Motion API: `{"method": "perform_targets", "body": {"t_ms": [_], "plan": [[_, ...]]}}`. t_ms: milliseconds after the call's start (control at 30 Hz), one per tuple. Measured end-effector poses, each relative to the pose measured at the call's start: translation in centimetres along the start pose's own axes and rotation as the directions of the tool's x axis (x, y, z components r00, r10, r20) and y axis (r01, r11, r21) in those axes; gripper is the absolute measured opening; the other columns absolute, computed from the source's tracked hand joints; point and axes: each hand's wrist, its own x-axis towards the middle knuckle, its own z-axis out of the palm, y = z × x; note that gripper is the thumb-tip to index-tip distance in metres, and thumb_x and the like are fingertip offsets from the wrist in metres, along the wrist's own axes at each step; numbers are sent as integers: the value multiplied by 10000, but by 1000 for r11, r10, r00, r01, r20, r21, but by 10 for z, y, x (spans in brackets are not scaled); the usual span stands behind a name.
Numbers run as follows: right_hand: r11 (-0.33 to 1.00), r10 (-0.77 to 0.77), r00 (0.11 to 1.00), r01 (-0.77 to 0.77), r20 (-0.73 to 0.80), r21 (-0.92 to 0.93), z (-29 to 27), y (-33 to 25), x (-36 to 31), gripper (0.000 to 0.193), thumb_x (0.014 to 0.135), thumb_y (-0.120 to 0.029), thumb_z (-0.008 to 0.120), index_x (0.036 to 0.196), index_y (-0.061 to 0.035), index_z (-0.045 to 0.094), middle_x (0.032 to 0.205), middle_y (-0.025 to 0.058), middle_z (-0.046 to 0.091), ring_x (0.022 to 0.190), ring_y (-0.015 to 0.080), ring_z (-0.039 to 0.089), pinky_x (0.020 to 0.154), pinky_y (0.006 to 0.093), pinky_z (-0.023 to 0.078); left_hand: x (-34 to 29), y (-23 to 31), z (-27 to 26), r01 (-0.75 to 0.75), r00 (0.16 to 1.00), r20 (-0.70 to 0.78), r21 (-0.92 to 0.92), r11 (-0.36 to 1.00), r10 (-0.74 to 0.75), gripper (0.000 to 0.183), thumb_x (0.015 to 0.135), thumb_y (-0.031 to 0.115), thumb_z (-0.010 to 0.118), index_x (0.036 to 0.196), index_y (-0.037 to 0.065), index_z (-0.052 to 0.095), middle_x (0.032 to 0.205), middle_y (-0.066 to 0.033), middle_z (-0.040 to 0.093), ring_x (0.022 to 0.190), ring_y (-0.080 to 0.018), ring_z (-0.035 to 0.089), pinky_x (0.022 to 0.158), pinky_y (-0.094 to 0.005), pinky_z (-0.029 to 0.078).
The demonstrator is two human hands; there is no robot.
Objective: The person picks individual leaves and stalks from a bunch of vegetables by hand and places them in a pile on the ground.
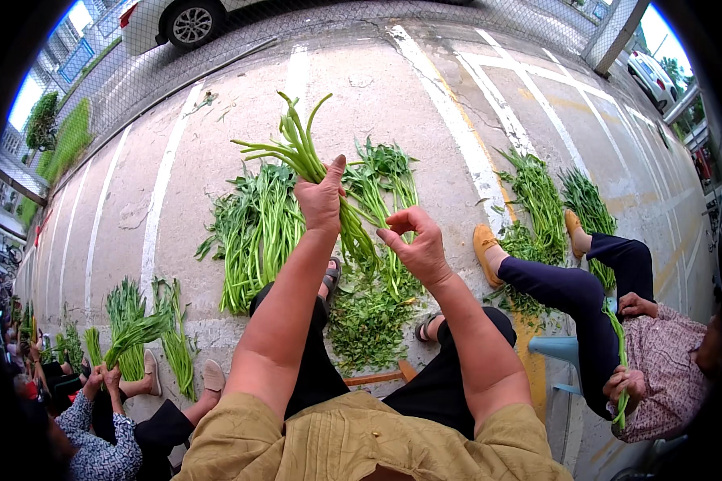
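Note:
My left hand (321, 200) is wrapped round a bunch of water spinach stems (297, 152), held up in front of me with the bare stem ends fanning up and left. The lower part of the bunch hangs below the fist. Close by on its right, the thumb and forefinger of my right hand (417, 244) pinch a thin stem reaching out from the bunch. Beneath my hands, a large heap of water spinach (257, 232) lies on the ground at left, with a smaller heap (389, 180) beside it. Loose picked leaves (365, 329) are spread between my feet.
At right, a seated co-worker (654, 361) holds green stems near more heaps of greens (537, 196). Other seated people (104, 425) handle greens at lower left. A wire fence (249, 40) crosses the far side, with a white car (168, 20) behind it.

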Motion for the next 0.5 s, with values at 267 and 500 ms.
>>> {"method": "perform_targets", "body": {"t_ms": [267,500], "plan": [[997,55,989,-46,139,-68,15,9,-5,160,734,-106,705,791,-6,594,753,46,598,647,103,565,604,235,467,-2,-7,0,-16,999,35,-15,1000,16,288,710,198,773,692,84,508,567,19,490,412,-68,421,389,-198,321],[935,248,950,-287,190,211,9,12,-5,109,778,-104,662,808,-3,632,731,21,610,640,84,565,596,231,461,1,-2,-1,-24,1000,16,29,999,24,288,711,185,771,686,77,505,564,11,496,403,-71,430,382,-204,333]]}}
